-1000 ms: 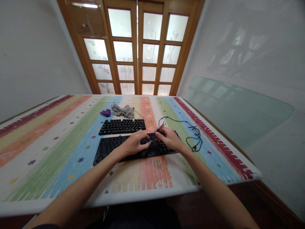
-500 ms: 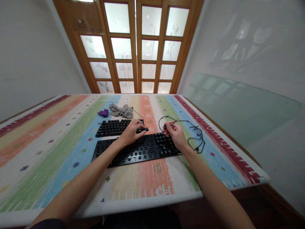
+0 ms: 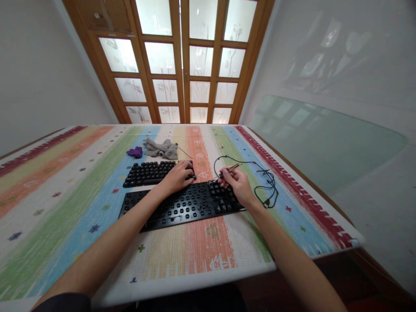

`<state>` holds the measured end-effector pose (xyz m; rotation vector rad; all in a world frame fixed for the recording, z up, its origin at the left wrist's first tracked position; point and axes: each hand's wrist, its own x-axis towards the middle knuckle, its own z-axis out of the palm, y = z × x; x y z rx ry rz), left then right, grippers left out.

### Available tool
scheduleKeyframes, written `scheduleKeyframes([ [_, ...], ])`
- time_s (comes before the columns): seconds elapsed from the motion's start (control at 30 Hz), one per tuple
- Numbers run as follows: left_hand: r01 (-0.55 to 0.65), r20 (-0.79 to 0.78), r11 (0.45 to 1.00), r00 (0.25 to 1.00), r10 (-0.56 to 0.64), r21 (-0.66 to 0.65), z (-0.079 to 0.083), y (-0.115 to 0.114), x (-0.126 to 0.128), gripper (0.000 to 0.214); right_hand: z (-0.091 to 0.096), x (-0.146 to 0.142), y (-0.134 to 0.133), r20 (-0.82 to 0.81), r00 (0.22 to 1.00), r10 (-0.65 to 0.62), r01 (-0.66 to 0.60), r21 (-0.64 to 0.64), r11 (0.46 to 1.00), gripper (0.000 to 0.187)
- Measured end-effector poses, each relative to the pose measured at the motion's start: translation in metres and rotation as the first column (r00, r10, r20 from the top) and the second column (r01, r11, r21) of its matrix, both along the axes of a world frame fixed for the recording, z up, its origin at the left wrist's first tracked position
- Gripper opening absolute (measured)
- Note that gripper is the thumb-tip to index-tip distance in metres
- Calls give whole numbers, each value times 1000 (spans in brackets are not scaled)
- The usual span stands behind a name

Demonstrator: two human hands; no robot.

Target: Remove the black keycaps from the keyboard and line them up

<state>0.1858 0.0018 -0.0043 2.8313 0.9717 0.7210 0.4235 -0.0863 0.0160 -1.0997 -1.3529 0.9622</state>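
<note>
My left hand is over the right end of the block of loose black keycaps. Its thumb and fingers close on a dark keycap at that end. My right hand is closed around a thin tool that looks like a keycap puller. Wire-like ends point left from it, and brownish tips stick out at the upper right. Both hands are above the black keyboard. Most of its key posts are bare, while keycaps sit on its right part, partly hidden by my right hand.
Behind the keycaps lie a grey cloth, a purple cloth and a thin rod. A black cable is coiled right of the keyboard. A striped cloth covers the table, with its front edge close to me.
My left hand has drawn slightly left with the dark keycap, back to the end of the keycap block. The tool in my right hand has shifted slightly left; the view has tilted a little.
</note>
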Motion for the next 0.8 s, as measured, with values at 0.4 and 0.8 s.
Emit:
scheduleKeyframes([
  [0.4, 35, -65, 998, 997, -32, 43, 5, 3, -4, 12, 3, -2, -2, -97, 995, -9, 8, -9, 1000, 52],
  [0.8, 85, -146, 996, 986, -84, 1, 10, 7, 1, 8, 2, -1, -2, -100, 995, -14, 14, -6, 1000, 49],
])
